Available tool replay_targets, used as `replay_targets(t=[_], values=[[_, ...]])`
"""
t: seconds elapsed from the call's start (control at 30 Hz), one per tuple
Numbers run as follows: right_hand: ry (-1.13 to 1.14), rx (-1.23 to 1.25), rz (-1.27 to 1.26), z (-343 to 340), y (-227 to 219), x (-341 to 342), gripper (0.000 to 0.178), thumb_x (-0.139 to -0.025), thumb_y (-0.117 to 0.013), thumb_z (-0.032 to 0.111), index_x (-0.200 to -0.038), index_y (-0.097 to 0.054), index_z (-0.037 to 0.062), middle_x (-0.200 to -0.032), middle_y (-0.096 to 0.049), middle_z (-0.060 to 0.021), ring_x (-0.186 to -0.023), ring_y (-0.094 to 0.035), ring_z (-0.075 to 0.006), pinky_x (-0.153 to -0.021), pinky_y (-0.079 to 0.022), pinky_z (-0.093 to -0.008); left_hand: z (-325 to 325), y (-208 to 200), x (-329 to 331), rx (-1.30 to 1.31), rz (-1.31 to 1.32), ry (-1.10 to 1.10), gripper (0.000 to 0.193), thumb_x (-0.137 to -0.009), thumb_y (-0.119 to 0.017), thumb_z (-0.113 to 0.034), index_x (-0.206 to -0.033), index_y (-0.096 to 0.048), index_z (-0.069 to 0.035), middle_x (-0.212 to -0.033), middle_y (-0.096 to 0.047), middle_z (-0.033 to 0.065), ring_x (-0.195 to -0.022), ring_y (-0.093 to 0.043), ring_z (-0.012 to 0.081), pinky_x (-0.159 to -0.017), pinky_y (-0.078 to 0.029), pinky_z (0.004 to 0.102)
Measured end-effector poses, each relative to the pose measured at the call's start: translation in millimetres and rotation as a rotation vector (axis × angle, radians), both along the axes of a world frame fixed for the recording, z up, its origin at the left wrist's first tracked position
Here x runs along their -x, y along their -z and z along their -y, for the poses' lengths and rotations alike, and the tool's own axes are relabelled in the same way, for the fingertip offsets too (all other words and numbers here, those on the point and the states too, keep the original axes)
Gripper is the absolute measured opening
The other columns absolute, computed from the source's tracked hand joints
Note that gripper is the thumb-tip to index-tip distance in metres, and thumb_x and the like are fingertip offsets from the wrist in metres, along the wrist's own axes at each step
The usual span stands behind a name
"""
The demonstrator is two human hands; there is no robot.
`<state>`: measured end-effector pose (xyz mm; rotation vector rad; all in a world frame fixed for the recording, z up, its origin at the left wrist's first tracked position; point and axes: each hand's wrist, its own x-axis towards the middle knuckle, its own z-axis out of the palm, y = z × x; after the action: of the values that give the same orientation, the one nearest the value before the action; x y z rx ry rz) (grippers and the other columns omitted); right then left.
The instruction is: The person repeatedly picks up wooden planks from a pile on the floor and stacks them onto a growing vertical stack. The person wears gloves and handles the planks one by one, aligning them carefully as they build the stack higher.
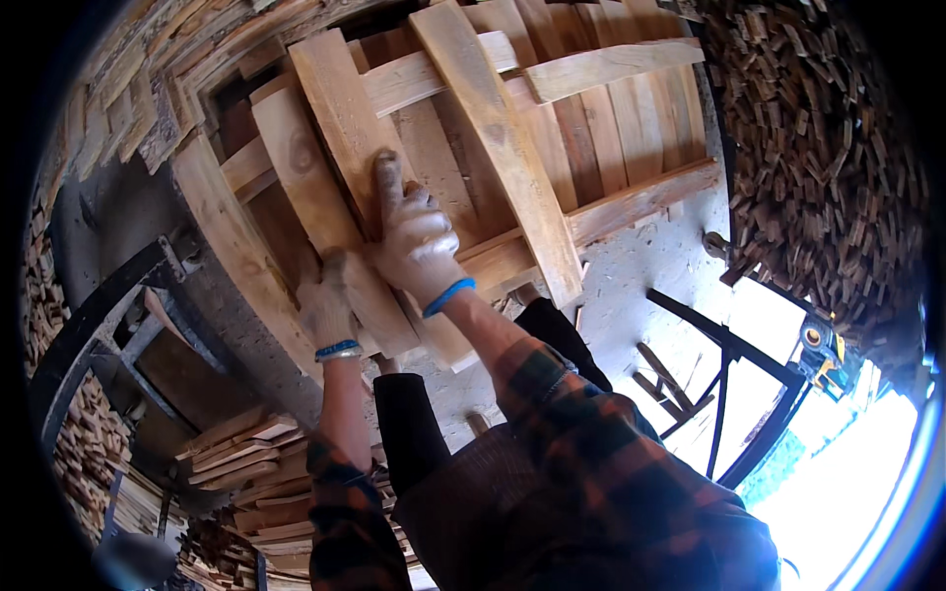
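Note:
Both my hands wear whitish work gloves with blue cuffs. Under my right hand [419, 241] lies the lower part of a wooden board [340, 94]. Its index finger stretches along the board and the other fingers are curled in, closed at the board's edge; the thumb is hidden. My left hand [330, 303] is blurred against the left edge of a knotted board [301, 153], its fingers smeared. These boards lie over a stack of pale planks [429, 148]. A longer board [498, 138] slants across the stack to the right, and a cross strip [616, 69] lies at the upper right.
Small wood pieces form a large pile [818, 148] at the right. A dark metal frame [94, 325] stands left, another metal frame [739, 345] lower right near a yellow tool [823, 355]. Stacked boards [246, 448] lie lower left. My dark-clothed legs [409, 424] are close below the planks.

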<state>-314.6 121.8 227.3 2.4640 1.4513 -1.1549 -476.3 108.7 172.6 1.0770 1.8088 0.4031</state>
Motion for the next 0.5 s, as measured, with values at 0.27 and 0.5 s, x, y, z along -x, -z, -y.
replay_targets(t=[0.27, 0.5], values=[[-0.08, -0.328, 0.363, 52, 0, -166, 0.102, -0.068, -0.077, 0.03, -0.149, -0.021, 0.0056, -0.119, -0.051, -0.026, -0.097, -0.058, -0.039, -0.076, -0.053, -0.0474, 31, 31, 152, -0.07, -0.137, 0.001, 0.053, -0.096, -0.051, -0.025, -0.141, -0.037, 0.0, -0.128, -0.055, 0.0133, -0.107, -0.06, 0.023, -0.088, -0.048, 0.0319], [0.53, -0.266, -0.929, 41, 31, -224, 0.096, -0.06, -0.066, 0.003, -0.147, -0.025, -0.0038, -0.141, -0.045, -0.0191, -0.126, -0.048, -0.0246, -0.099, -0.044, -0.0299, 28, 88, 193, 0.127, -0.277, 0.161, 0.057, -0.095, -0.047, -0.021, -0.145, -0.031, 0.003, -0.132, -0.054, 0.0154, -0.102, -0.063, 0.0239, -0.079, -0.054, 0.0369]])
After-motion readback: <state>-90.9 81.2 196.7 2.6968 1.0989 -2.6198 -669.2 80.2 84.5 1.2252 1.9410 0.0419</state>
